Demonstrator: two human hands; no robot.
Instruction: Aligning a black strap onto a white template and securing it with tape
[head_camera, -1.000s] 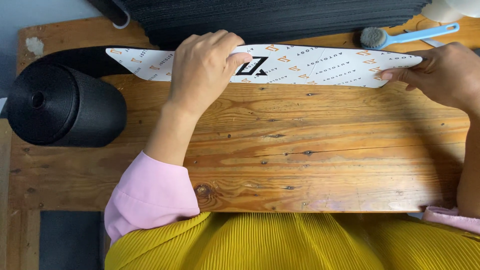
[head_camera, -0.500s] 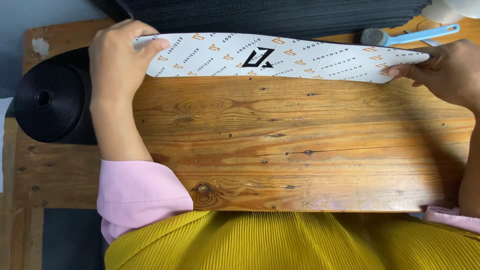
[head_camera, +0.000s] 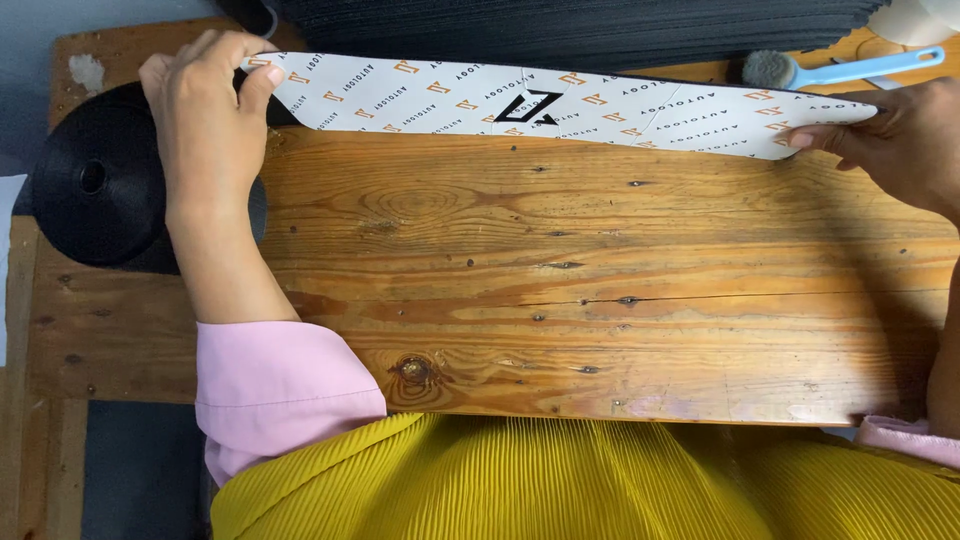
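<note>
Head view: left hand (head_camera: 205, 130) and right hand (head_camera: 900, 145) pinching opposite ends of printed white strip (head_camera: 560, 105) (stretched flat, not yet pressed) over wooden board (head_camera: 600, 300).

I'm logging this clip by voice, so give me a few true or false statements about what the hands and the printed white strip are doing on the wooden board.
1. The left hand grips one end of the long white printed strip. True.
2. The right hand holds the blue-handled brush. False: the brush lies untouched beyond the strip; that hand holds the strip's other end.
3. The strip lies along the far edge of the wooden board. True.
4. The black roll sits at the right. False: it sits at the left, beside the left hand.
</note>
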